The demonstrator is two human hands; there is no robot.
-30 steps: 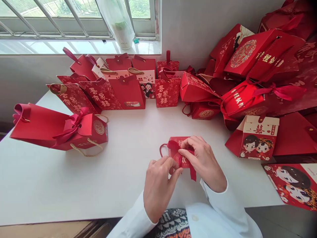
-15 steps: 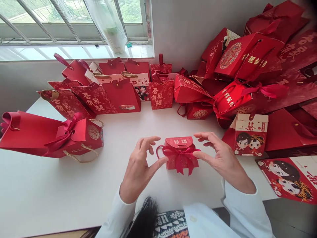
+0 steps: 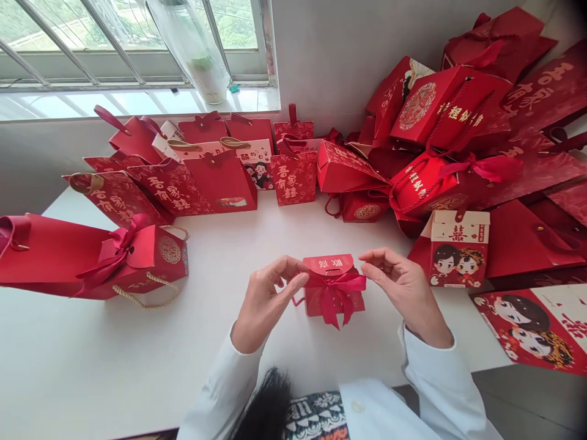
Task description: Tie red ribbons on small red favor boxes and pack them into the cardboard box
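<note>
Red cardboard gift box [image 3: 328, 263] sits on the white worktop [image 3: 114, 366], its glossy crimson ribbon bow [image 3: 337, 283] apparently tied, nothing plainly undone; left hand [image 3: 263, 305] narrow beside it, grip unclear; right hand [image 3: 408, 293] slightly parted.

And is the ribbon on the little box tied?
Tied: the red ribbon is in a bow, tails hanging over the gift box.

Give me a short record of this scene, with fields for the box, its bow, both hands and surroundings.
Box: small, red, on white table
Bow: red ribbon, near side, tails hanging
Left hand: at box's left edge, contact unclear
Right hand: near right edge, contact unclear
Beyond: row of mostly red bags
Right: heap of mostly red packages
</note>
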